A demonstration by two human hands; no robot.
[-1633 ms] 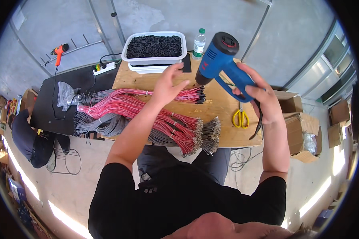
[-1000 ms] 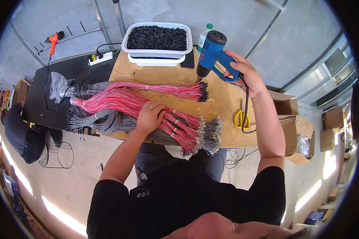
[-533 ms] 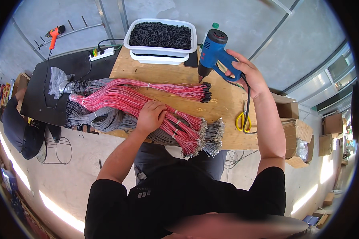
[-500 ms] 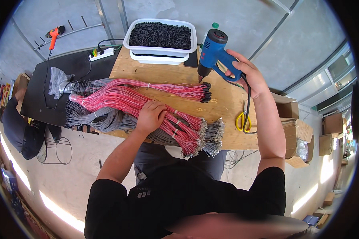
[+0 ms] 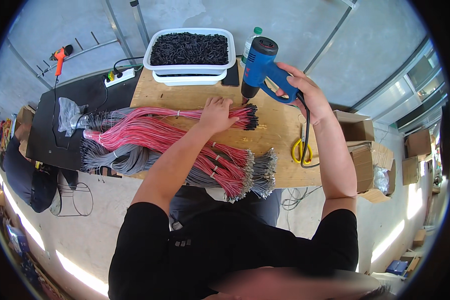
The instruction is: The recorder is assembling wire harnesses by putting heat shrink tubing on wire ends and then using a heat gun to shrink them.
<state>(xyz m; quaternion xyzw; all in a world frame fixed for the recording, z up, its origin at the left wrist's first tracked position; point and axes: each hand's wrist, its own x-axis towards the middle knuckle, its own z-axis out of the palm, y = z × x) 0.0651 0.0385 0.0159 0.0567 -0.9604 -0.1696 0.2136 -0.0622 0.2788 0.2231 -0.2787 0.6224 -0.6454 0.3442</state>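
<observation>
My right hand grips the handle of a blue heat gun. Its nozzle points down, just above the black-sleeved tips of a bundle of red wires. Across that bundle, near the tips, lies my left hand, its fingers and thumb bent around the wires; the grip underneath is hidden. Closer to me, a thicker tied bundle of red wires ends in silvery connectors. Grey wires lie beneath and beside it.
White tubs of short black tubes stand at the wooden table's back, beside a bottle and a dark flat phone-like object. Yellow-handled scissors lie right, near the gun's cable. A person is at left.
My left hand has moved away from me and right, from the near red bundle onto the far one. The heat gun stays over the black tips, still in my right hand.
</observation>
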